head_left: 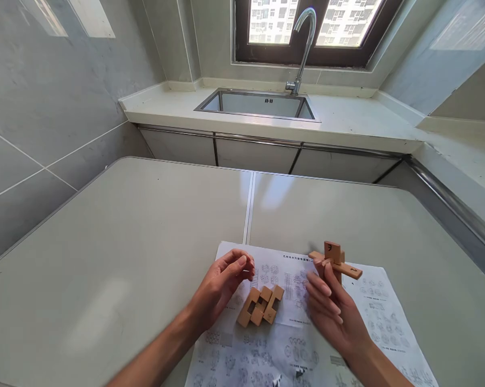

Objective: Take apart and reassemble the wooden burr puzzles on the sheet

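Observation:
Between thumb and fingers, my right hand (334, 309) pinches a joined group of wooden pieces (333, 258) above the right part of the printed sheet (302, 333). One piece of that group stands upright with a dark mark on it, and a long one lies across. My left hand (230, 279) hovers over the sheet's left edge with its fingers curled; nothing shows in it, and a gap lies between thumb and fingertips. Several notched wooden pieces (260, 306) lie side by side on the sheet between my hands, touched by neither hand.
The sheet rests on a large pale table (145, 231) with a seam running down its middle. Beyond the table's far edge is a white counter (347, 115) with a sink (262, 105) and a curved faucet (306, 48) below a window. Tiled walls stand at both sides.

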Available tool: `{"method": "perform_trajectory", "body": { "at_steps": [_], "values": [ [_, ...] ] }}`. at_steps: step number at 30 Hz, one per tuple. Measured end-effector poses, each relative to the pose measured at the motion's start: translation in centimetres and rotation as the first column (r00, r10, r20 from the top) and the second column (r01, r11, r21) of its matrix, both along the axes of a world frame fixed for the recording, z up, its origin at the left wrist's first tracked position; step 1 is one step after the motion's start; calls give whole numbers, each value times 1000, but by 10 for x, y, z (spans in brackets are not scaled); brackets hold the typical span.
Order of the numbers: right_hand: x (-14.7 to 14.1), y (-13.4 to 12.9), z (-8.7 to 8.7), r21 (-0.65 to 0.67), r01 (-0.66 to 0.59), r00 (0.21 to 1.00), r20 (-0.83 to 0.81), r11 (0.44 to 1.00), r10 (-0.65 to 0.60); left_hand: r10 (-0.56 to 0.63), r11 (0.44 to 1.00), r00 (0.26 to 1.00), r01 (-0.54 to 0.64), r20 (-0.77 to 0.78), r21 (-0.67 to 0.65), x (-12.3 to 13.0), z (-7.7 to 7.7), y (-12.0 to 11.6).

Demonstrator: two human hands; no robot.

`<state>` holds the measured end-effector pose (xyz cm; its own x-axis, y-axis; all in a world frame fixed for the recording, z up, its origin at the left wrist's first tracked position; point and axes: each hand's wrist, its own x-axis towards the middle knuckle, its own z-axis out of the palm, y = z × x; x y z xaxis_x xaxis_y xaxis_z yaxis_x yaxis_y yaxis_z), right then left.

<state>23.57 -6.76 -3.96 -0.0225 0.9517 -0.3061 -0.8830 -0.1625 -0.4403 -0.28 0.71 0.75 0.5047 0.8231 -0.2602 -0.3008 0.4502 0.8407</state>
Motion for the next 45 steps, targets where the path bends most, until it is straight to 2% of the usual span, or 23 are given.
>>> {"method": "perform_trajectory", "body": {
  "at_steps": [4,10,16,18,20,21,23,27,29,31,35,38,40,41,43,45],
  "values": [
    [5,7,0,-41,125,992,41,991,-123,-17,1000,1000,17,-3,-4,-2,-3,0],
    [23,11,-6,-50,288,935,232,956,-270,-5,1000,1000,5,-29,-18,-2,-1,0],
    [33,14,-7,0,330,891,331,944,-312,17,999,1000,-18,-25,-48,0,-1,0],
    [27,12,-4,19,287,880,389,958,-271,22,998,999,-23,-24,-56,0,-2,0],
    [17,8,-1,32,172,854,494,985,-165,23,997,999,-26,-31,-67,0,-2,0],
    [12,5,0,51,109,815,567,993,-118,21,997,999,-24,-40,-75,0,-2,0],
    [3,-1,1,68,-2,712,700,998,-46,13,995,998,-19,-62,-93,0,-2,0],
    [-6,-10,-2,65,-254,437,898,965,54,9,993,996,-20,-93,-115,1,-3,1],
    [-7,-11,-3,60,-336,324,944,940,56,16,993,995,-27,-100,-117,2,-4,2],
    [-7,-12,-4,67,-376,251,967,924,32,21,993,994,-34,-109,-115,2,-6,2],
    [-8,-12,-4,100,-415,144,989,904,-43,4,998,986,-14,-169,-57,3,-8,1],
    [-8,-12,-4,129,-447,97,991,885,-95,-46,993,946,78,-320,87,3,-5,-2],
    [-8,-12,-4,145,-457,86,989,878,-119,-106,957,889,214,-446,198,0,-1,-3],
    [-8,-12,-5,151,-457,80,988,876,-129,-136,921,852,297,-506,252,-1,1,-3],
    [-9,-12,-6,156,-446,61,988,881,-144,-177,814,776,461,-605,353,-6,3,-3],
    [-10,-11,-8,157,-427,33,987,891,-158,-178,683,704,591,-687,429,-11,2,-2]
  ]
}}
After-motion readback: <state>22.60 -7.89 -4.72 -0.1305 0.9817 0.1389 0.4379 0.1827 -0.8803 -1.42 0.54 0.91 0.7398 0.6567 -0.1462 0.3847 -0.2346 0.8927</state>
